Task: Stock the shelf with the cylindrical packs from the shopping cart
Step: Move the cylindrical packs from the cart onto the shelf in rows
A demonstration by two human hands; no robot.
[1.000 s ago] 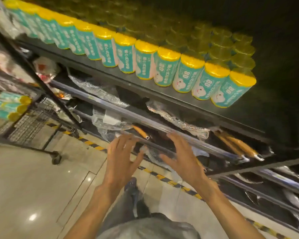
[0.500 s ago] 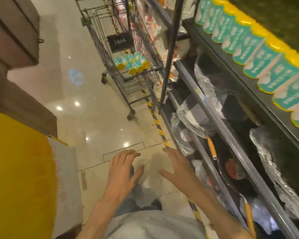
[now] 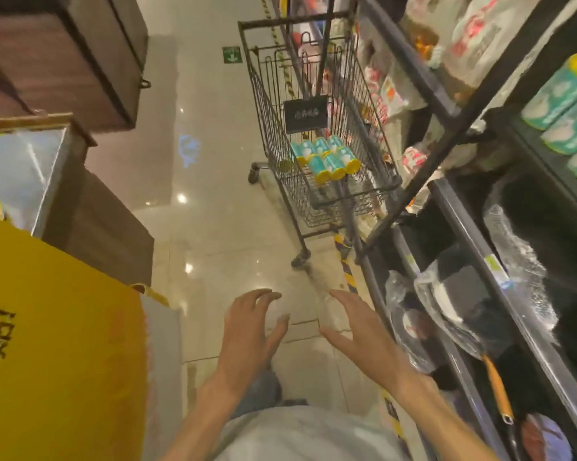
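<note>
- A glossy pale tiled floor [image 3: 220,234] is seen, marked by bright light reflections.
- Dark wooden cabinets [image 3: 81,51] are set along the left.
- A yellow-and-black hazard stripe [image 3: 348,274] is laid beside the racks.

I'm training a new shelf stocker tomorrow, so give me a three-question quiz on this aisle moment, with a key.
1. True or false: the left hand grips a teal cylindrical pack with a yellow cap.
2. Where do the loose teal cylindrical packs with yellow caps lie? A) on the glossy tiled floor B) in the grey wire shopping cart C) in the right hand
3. Fill in: the dark metal shelf that already bears such packs is on the person's ____ side.

Key: 1 false, both hands are held out with nothing in them; 2 B; 3 right.
</note>
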